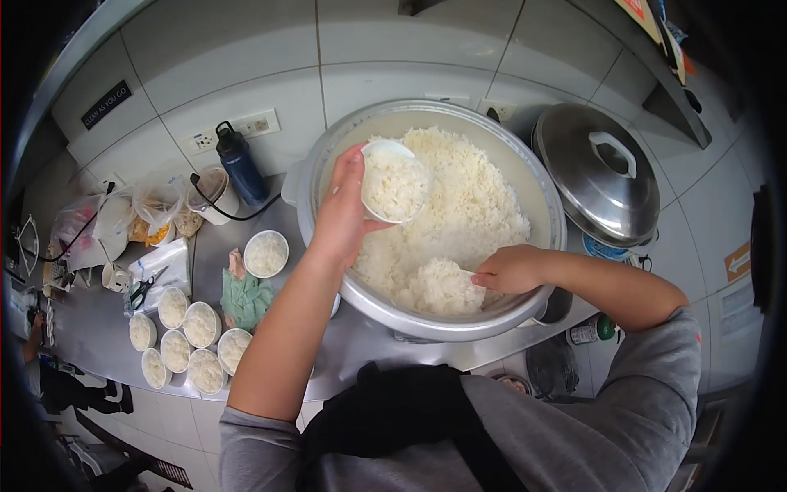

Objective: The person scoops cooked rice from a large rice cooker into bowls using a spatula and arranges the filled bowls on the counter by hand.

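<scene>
My left hand (348,197) is closed around a white bowl (396,182) holding rice, raised over the left part of a big rice cooker pot (328,131). Inside the pot lies a large mound of cooked rice (475,176), with steam near its front. My right hand (512,271) reaches over the pot's right rim with its fingers closed on a rice scoop, mostly hidden under a heap of rice (445,287). Only a sliver of the scoop's pale edge shows beside my fingers.
Several rice-filled bowls (201,324) stand at the left, with one more bowl (266,253) near a green cloth (244,299). Scissors (142,291) lie on plastic packs. A blue bottle (239,164) stands by the wall; a metal lid (598,172) sits right of the pot.
</scene>
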{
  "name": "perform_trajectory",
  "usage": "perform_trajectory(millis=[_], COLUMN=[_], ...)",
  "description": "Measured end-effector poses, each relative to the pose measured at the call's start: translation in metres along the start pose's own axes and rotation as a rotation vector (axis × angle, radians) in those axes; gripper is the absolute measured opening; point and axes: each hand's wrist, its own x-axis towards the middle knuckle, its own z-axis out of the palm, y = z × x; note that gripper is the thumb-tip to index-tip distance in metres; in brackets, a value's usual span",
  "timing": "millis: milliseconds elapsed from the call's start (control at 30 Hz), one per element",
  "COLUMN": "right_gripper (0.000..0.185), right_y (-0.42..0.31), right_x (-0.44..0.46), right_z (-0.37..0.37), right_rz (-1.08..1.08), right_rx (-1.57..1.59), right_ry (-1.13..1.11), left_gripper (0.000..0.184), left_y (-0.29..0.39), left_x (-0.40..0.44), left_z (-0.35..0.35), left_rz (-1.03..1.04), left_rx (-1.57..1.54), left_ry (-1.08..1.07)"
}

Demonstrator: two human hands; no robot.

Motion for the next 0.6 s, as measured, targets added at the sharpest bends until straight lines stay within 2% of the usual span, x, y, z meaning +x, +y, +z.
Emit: perform_trajectory(millis=[33, 67, 133, 200, 233, 300, 333, 400, 433, 500, 567, 600], right_gripper=[0.052, 0.052, 0.05, 0.044, 0.044, 0.03, 0.03, 0.026, 0.043, 0.047, 0.052, 0.051], right_y=[0.005, 0.011, 0.012, 0.008, 0.001, -0.021, -0.024, -0.024, -0.03, -0.045, -0.05, -0.049], right_x=[-0.001, -0.004, -0.019, -0.036, -0.043, -0.048, -0.039, -0.005, 0.006, 0.02, 0.021, 0.014], right_z=[-0.004, -0.011, -0.038, -0.066, -0.074, -0.087, -0.083, -0.059, -0.044, -0.015, -0.017, -0.023], right_rz=[-0.039, -0.041, -0.003, -0.057, -0.055, 0.112, 0.111, 0.108, 0.102, 0.033, -0.033, -0.069], right_rx=[0.121, 0.11, 0.369, 0.238, 0.237, 0.0, -0.005, -0.249, -0.357, -0.325, -0.292, -0.155], right_ry=[-0.017, -0.006, 0.04, 0.293, 0.299, 0.72, 0.727, 1.095, 1.099, 1.093, 1.081, 1.046], left_gripper=[0.048, 0.048, 0.051, 0.053, 0.055, 0.058, 0.062, 0.063, 0.065, 0.065, 0.066, 0.064], left_y=[-0.001, -0.001, 0.0, -0.001, -0.002, -0.003, -0.003, -0.007, -0.008, -0.008, -0.009, -0.01], left_x=[0.001, 0.001, 0.001, 0.001, 0.002, 0.003, 0.004, 0.01, 0.012, 0.013, 0.013, 0.013], left_z=[-0.001, -0.001, 0.001, -0.001, -0.001, 0.0, 0.0, -0.008, -0.014, -0.015, -0.016, -0.016], left_rz=[-0.022, -0.007, -0.048, -0.055, -0.072, -0.136, -0.202, -0.24, -0.283, -0.258, -0.237, -0.237], left_rx=[0.02, 0.021, 0.081, 0.095, 0.108, 0.078, 0.046, -0.043, -0.132, -0.153, -0.176, -0.185], left_ry=[0.009, 0.011, 0.059, 0.056, 0.053, 0.068, 0.089, 0.012, -0.065, -0.045, -0.028, -0.039])
